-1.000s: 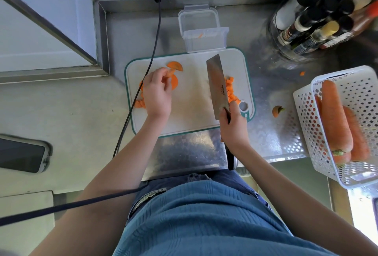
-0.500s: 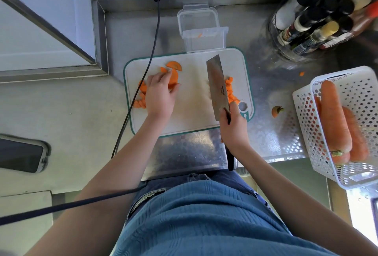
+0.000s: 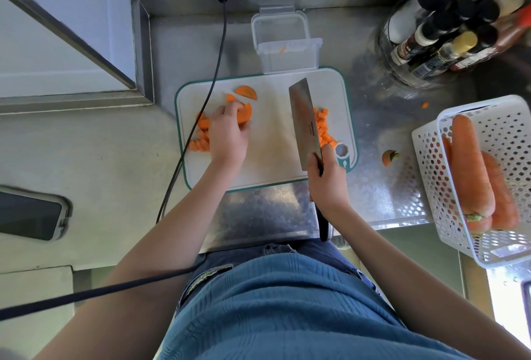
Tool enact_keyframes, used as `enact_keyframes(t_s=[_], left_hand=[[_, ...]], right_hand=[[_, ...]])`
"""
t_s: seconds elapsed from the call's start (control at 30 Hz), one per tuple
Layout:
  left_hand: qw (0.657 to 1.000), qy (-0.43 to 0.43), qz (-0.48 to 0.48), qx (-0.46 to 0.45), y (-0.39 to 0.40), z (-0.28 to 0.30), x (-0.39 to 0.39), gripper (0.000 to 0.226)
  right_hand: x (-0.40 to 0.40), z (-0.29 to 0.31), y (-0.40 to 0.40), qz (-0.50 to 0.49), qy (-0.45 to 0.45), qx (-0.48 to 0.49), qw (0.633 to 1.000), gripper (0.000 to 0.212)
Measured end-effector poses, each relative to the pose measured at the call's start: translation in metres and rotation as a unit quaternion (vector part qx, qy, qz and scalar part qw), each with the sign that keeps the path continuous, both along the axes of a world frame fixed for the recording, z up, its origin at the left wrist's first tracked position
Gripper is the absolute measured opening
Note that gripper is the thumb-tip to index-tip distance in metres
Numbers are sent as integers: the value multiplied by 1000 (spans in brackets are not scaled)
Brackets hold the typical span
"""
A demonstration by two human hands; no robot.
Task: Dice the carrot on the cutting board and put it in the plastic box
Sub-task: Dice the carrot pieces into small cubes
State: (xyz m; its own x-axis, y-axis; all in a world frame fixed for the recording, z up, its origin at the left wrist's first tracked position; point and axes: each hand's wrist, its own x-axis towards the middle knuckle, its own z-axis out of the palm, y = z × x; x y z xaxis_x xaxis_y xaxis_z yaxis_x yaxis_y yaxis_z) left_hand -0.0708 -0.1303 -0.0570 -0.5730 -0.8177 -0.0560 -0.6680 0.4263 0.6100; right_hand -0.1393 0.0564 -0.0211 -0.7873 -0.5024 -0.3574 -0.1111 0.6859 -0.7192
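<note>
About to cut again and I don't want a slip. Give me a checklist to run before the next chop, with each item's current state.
1. Right hand grips the knife handle: ok.
2. Carrot slices under the left hand on the cutting board: ok.
3. Left fingertips tucked back from the blade's path: cannot tell.
4. Bare board between blade and left hand: ok.
5. Diced pile out of the cutting area, right of the blade: ok.
6. Plastic box open at the board's far edge: ok.
</note>
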Motion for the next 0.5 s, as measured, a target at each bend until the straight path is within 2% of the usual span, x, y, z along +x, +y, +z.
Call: enact_keyframes(t_s=[0.1, 0.23, 0.3, 0.4, 0.5], left_hand=[[999, 21, -28, 17, -5, -1, 1, 22], [984, 25, -167, 60, 4, 1, 11, 32], [978, 25, -199, 53, 10, 1, 18, 35], [983, 37, -171, 48, 10, 2, 28, 43], [993, 67, -90, 46, 3, 5, 45, 40]], right_hand=[[-1, 0, 1, -1, 4, -4, 1000, 14], [-4, -3, 2, -3, 9, -5, 1000, 16], [-4, -5, 1, -6, 4, -4, 1000, 16], [-5, -6, -1, -8, 0, -4, 1000, 16], [-5, -5, -3, -7, 2, -7, 1000, 16]])
